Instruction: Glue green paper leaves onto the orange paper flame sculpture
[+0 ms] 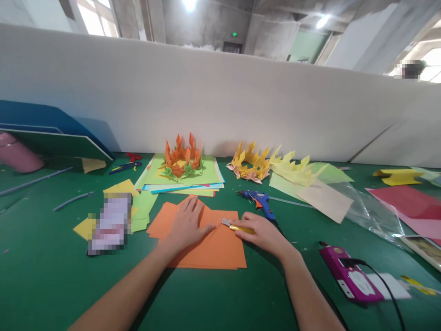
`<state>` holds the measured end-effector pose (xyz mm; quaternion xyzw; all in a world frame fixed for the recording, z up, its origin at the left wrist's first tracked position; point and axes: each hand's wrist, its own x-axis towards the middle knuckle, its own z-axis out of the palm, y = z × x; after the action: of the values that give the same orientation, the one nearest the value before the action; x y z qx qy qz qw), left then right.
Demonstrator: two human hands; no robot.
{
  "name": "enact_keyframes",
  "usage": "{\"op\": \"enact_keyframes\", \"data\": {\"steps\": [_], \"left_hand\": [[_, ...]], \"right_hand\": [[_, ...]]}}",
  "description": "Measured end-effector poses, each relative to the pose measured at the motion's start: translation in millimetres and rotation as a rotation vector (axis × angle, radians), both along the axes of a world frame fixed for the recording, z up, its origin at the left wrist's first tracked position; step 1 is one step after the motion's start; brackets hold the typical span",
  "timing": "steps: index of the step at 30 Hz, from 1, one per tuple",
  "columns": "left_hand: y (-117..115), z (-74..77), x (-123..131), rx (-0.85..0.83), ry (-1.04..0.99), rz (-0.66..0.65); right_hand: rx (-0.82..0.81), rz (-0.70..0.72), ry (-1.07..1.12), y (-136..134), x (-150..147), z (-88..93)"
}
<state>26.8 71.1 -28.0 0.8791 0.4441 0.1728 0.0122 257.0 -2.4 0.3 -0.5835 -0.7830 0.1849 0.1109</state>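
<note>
Several sheets of orange paper (210, 250) lie overlapped on the green table in front of me. My left hand (188, 220) presses flat on them, fingers stretched and thumb out to the right. In my right hand (260, 232) is a yellow utility knife (243, 227), its metal tip pointing left and touching the orange paper. A thin slanted line shows on the paper just below the blade. Just behind my right hand lies a blue glue gun (260, 201) with an orange trigger.
An orange paper crown (182, 161) sits on stacked coloured sheets (210, 172) at the back. Beside it stand a yellow crown (250, 163) and a pale yellow zigzag strip (296, 168). A magenta power strip (349, 276) with a cable is at right; yellow paper scraps (84, 228) lie left.
</note>
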Motion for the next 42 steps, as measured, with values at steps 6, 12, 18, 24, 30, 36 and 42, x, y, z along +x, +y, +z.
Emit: {"op": "enact_keyframes", "data": {"steps": [6,12,18,24,30,36,42], "left_hand": [[3,0.0,-1,0.056,-0.019,-0.012],[3,-2.3,-1,0.021,-0.001,0.008],[1,1.9,-2,-0.104,0.029,0.016],[-6,13.5,0,-0.260,0.061,0.017],[-6,13.0,0,-0.260,0.055,0.035],[-3,11.4,-2,-0.267,0.060,-0.006],[-2,12.8,-3,-0.266,0.050,-0.021]], "right_hand": [[0.029,0.016,-0.072,4,-7,2.4],[0.086,-0.023,-0.149,-2,-8,12.7],[0.097,-0.063,-0.186,-9,-9,31.9],[0.127,-0.035,-0.299,0,-19,36.5],[0.118,-0.004,-0.221,5,-20,22.4],[0.028,-0.022,-0.072,2,-10,13.0],[0.015,-0.027,0.009,-1,-2,13.6]]}}
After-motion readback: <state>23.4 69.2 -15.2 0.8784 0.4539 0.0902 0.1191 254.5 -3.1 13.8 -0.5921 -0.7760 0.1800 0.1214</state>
